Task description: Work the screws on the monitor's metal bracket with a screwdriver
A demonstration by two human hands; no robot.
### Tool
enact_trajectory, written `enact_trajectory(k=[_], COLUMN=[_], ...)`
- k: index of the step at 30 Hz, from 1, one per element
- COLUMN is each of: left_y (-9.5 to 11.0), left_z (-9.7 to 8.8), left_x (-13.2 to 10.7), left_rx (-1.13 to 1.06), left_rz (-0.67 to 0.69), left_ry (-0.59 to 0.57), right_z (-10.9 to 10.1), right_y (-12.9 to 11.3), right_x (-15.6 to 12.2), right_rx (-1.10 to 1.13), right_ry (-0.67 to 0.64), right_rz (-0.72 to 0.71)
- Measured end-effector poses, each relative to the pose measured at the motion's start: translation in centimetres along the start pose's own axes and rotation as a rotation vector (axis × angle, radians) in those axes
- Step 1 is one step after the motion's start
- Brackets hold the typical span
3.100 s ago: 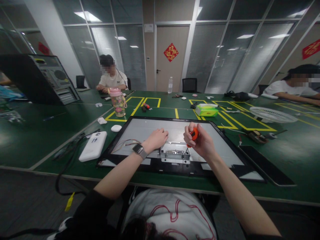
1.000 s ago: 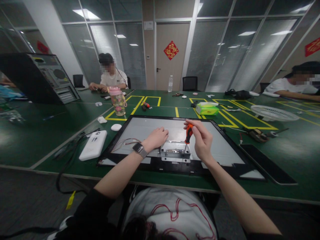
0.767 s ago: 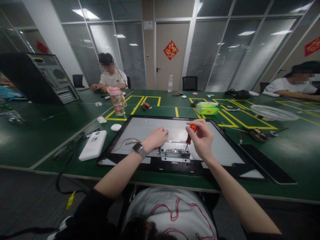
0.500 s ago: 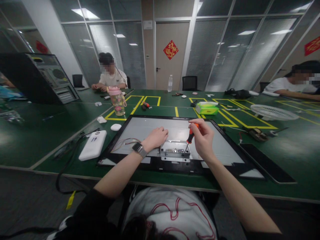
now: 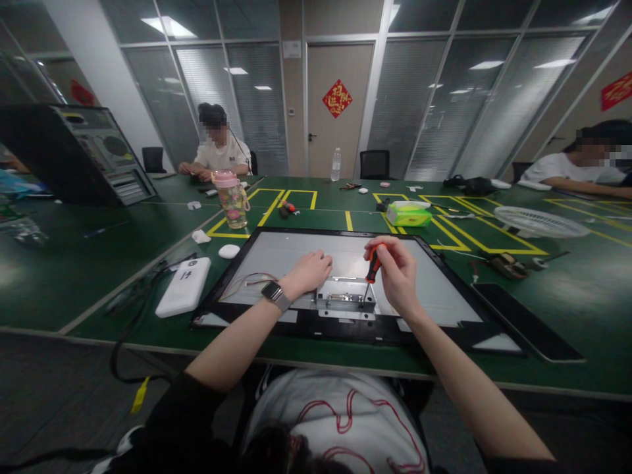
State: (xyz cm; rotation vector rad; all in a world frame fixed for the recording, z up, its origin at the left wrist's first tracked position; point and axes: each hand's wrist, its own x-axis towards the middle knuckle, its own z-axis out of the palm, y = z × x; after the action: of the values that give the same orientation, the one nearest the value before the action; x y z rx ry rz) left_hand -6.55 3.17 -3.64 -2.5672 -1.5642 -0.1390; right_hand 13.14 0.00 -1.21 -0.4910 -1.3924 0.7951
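Orange screwdriver (image 5: 374, 264) half hidden by right hand (image 5: 397, 282).

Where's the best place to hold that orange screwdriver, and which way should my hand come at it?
Hold the fat orange-and-black handle of the screwdriver, coming from above and the right, as the right hand does. It stands almost upright, tip down on the metal bracket, so the handle is the top, free part; the shaft is thin.

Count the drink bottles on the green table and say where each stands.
2. A pink-lidded bottle stands beyond the monitor panel's far left corner; a clear water bottle stands farther back, before the door. Others may be hidden.
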Motion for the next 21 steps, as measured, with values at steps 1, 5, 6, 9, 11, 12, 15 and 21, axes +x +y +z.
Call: enact_trajectory(k=[1, 5, 6, 9, 11, 12, 15, 21], left_y=[0.0, 0.1, 0.2, 0.2, 0.1, 0.1, 0.0, 0.3], left_z=[0.0, -0.2, -0.3, -0.3, -0.1, 0.0, 0.1, -0.5], left_x=[0.0, 0.0, 0.0, 0.0, 0.0, 0.0, 0.0, -0.2], left_rx=[-0.004, -0.021, -0.022, -0.006, 0.008, 0.011, 0.009, 0.002], left_rz=[-0.002, -0.013, -0.013, -0.005, 0.001, 0.003, 0.000, -0.008], left_ry=[-0.002, -0.009, -0.011, -0.013, -0.009, -0.006, 0.002, -0.002], right_z=[0.0, 0.0, 0.0, -0.1, -0.1, -0.1, 0.2, 0.9], right_y=[0.0, 0.0, 0.1, 0.4, 0.6, 0.6, 0.5, 0.2], right_x=[0.0, -0.1, -0.2, -0.4, -0.5, -0.6, -0.6, -0.6], right_rx=[-0.010, -0.102, -0.174, -0.453, -0.551, -0.548, -0.407, -0.210], right_ry=[-0.032, -0.184, -0.195, -0.117, -0.024, 0.013, 0.059, -0.017], right_rz=[-0.004, -0.019, -0.052, -0.214, -0.282, -0.284, -0.219, -0.104])
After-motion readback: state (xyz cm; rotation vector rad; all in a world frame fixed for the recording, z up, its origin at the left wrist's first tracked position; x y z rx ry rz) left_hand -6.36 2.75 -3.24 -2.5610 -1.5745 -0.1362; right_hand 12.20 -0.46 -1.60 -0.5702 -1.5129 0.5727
